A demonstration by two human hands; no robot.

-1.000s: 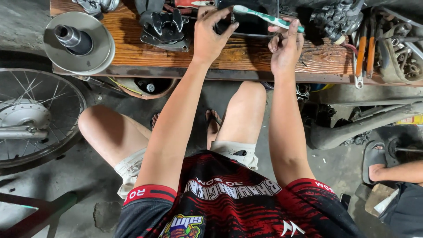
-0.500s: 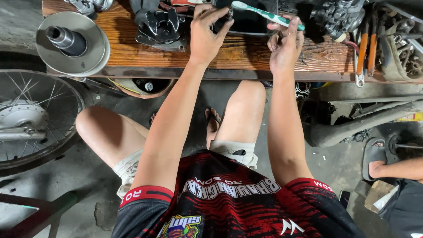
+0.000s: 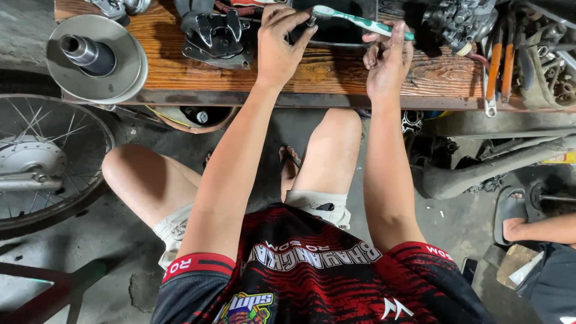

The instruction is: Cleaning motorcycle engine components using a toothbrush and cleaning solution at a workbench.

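A worn wooden table (image 3: 336,75) with a metal front edge spans the top, above a grimy concrete floor (image 3: 84,252). The right hand (image 3: 389,63) grips a green-and-white toothbrush (image 3: 360,23), its bristles meeting a small part pinched in the left hand (image 3: 277,45) over a dark tray (image 3: 336,30). A pulley (image 3: 96,57) overhangs the table's left end; a spoked wheel (image 3: 45,162) crowds the floor beside the left knee.

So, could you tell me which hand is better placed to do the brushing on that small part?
Probably the right hand: it holds the toothbrush, bristles at the small part pinched in the left hand.
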